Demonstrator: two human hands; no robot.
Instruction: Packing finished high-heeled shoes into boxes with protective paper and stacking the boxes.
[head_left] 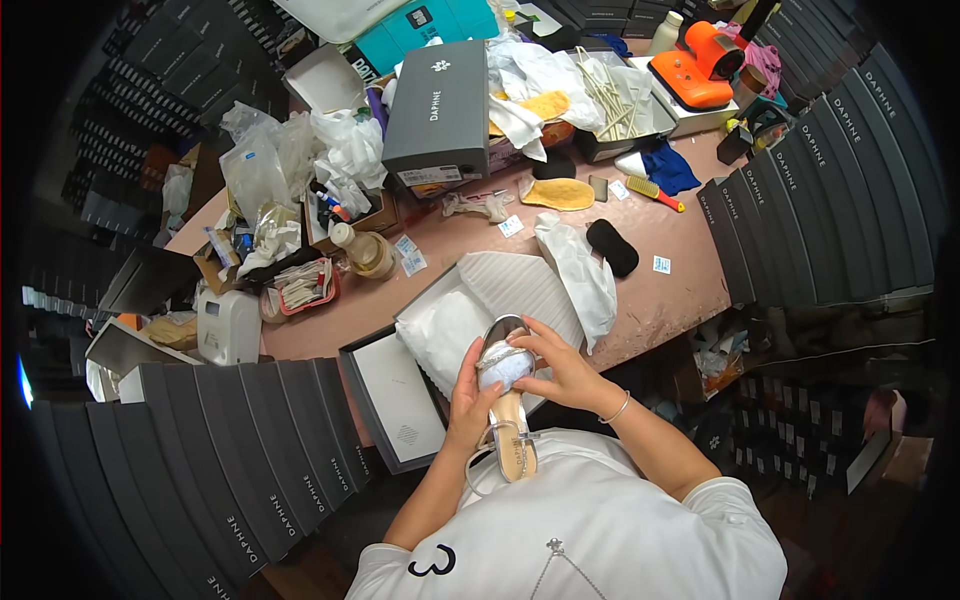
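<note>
The sandal (511, 410) gleams at the toe, the grey shoebox (437, 125) matt cardboard.

Pinkish table (655, 315), worn surface. Directly on it: bottle (368, 254) at left, crumpled white paper (580, 285) mid-table, black pad (612, 248) beside paper, yellow insole (562, 195), brush (650, 190) near blue cloth (670, 168), scattered paper slips (662, 264).
</note>
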